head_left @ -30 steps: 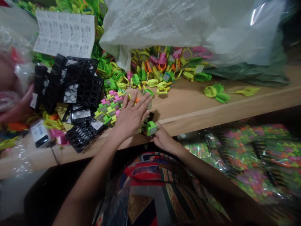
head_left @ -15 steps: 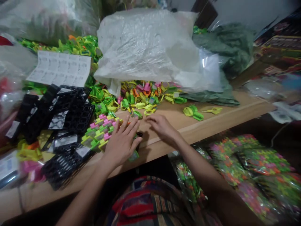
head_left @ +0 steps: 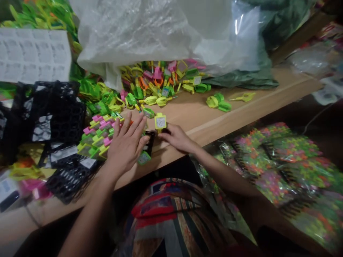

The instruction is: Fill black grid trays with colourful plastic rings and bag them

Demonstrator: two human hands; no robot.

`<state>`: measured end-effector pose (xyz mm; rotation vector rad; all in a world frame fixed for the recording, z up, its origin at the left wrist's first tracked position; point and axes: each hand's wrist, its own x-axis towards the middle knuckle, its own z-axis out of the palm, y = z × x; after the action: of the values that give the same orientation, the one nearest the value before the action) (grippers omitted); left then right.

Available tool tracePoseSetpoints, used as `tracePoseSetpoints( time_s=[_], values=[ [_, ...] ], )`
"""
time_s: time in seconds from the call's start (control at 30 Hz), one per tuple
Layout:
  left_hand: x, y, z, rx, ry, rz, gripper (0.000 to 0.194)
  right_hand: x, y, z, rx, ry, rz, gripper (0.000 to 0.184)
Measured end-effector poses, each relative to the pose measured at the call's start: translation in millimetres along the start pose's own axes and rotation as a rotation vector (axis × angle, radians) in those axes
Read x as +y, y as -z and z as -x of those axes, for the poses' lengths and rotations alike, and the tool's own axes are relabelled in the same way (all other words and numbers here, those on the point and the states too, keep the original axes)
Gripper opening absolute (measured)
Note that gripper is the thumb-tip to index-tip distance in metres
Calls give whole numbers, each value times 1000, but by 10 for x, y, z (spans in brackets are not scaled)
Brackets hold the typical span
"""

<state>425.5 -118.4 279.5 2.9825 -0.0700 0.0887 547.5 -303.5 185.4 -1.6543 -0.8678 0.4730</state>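
My left hand (head_left: 125,144) lies palm down with its fingers stretched over a block of small pink, yellow and green plastic pieces (head_left: 96,137) in close rows. Part of a black tray (head_left: 149,141) shows beyond its thumb, beside a green piece (head_left: 144,157); the rest is hidden under the hand. My right hand (head_left: 177,138) pinches a small yellow plastic piece (head_left: 160,122) with a square printed face, held up just right of the tray. Behind both hands is a loose heap of similar coloured pieces (head_left: 158,80).
Black lattice trays (head_left: 57,117) are piled at left, below a white label sheet (head_left: 34,53). A large white bag (head_left: 150,32) covers the heap's back. Loose pieces (head_left: 218,102) lie at right. Filled clear bags (head_left: 278,157) sit below the table's edge.
My right hand now holds the yellow piece upright between its fingers; earlier it was curled with no such piece visible. My left hand stays spread on the rows. The camera view has tilted down.
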Motion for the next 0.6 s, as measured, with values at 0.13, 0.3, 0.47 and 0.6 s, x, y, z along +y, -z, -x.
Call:
tracePoseSetpoints(
  time_s=[0.13,0.3,0.47,0.6],
  values=[
    [3,-15,-8,10,-8,6,59,57,-381,178,-92,-115,-76,10],
    [5,13,-5,-5,3,19,61,127,-516,281,-152,-28,134,23],
    [32,55,-16,-71,10,27,69,35,-577,248,-268,83,205,41],
    [50,2,-14,-7,47,-74,67,-35,-399,34,-368,136,138,33]
  ],
)
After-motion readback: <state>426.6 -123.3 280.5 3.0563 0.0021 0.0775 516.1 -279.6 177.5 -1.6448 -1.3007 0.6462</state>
